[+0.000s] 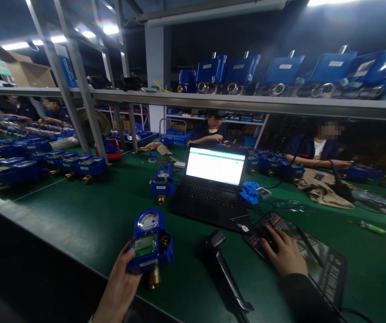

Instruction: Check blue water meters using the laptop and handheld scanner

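Note:
My left hand (120,285) is closed round a blue water meter (150,242) with a round dial, a small display and a brass fitting below, held just above the green table (88,215). My right hand (285,255) rests curled over a black mouse (267,235) on a dark mouse pad (327,264). An open black laptop (213,188) with a lit white screen stands beyond the hands. A black handheld scanner (221,264) lies between my hands.
Another blue meter (162,179) stands left of the laptop. Rows of blue meters (28,161) fill the left side and the upper shelf (280,72). Two people (314,143) sit across the table. A blue cloth (250,192) and beige cloth (321,188) lie right.

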{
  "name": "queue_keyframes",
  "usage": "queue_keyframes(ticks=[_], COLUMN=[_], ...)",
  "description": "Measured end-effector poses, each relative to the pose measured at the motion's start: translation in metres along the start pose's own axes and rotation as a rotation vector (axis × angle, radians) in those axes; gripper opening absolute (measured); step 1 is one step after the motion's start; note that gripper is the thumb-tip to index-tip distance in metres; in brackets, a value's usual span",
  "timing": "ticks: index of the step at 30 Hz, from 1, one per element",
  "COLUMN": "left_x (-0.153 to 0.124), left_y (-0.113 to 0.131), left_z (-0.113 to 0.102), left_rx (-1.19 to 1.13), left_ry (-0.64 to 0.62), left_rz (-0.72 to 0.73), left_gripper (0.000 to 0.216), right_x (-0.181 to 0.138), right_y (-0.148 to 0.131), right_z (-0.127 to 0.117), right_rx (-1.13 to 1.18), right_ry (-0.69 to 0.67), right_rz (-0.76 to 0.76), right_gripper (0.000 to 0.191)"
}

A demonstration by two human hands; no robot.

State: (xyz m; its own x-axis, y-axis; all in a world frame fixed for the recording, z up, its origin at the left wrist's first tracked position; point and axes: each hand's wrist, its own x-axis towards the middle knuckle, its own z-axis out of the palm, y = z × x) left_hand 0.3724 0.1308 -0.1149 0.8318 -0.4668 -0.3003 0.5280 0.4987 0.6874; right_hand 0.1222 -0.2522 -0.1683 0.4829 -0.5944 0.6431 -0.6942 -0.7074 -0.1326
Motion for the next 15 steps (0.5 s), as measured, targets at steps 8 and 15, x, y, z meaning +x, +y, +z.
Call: queue_keyframes(ticks=[8, 15], left_x=[0.031, 0.104], left_y=[0.051, 0.089], left_z=[0.008, 0.01], left_rx=[0.115, 0.148], left_ry=[0.109, 0.134], left_rz=[0.069, 0.113], left_gripper=[0.028, 0.021], right_x=[0.0, -0.003], right_y=[0.007, 0.016], right_z=[0.003, 0.007], right_rx=[0.009, 0.006], right_ry=[-0.029, -0.079], right_rz=[-0.017, -0.02], right_gripper=[0.064, 0.065])
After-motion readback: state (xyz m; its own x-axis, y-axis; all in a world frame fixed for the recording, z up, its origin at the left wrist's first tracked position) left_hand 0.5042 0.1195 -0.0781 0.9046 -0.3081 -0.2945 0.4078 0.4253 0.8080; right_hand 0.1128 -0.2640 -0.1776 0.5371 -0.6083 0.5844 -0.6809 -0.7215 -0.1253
